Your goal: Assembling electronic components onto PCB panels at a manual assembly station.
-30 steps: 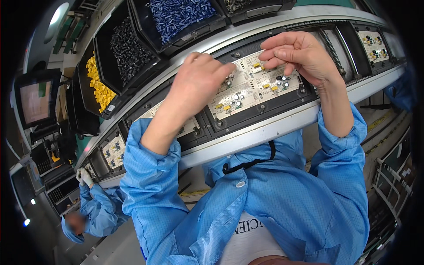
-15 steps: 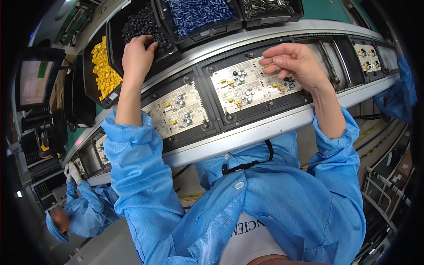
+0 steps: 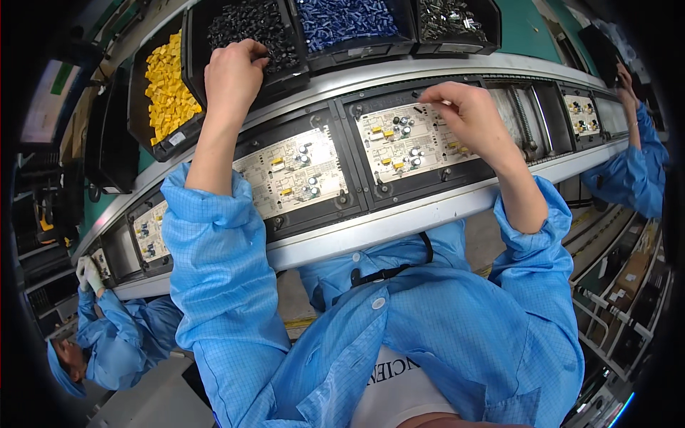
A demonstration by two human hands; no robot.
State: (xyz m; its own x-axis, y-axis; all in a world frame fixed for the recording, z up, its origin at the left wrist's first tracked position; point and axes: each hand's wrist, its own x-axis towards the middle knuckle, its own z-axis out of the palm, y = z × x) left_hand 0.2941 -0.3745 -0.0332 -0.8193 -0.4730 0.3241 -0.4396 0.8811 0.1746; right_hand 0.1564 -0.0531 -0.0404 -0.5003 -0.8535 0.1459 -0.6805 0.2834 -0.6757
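Left hand fingertips buried among black parts; bin tops beyond the upper picture edge.

I have a single view, from the left of two head-worn fisheye cameras. It looks steeply down and forward over my chest, so my blue smock fills the lower half and both forearms enter from the lower edge. The conveyor rail runs across the middle as a bent arc, a fisheye effect that strengthens toward the dark rim. The camera sits close: my left hand at the bin of black parts and my right hand over the circuit board both fall within the upper half. Co-workers' sleeves appear at the lower left and upper right edges. No second view is supplied, so no overlap can be stated.
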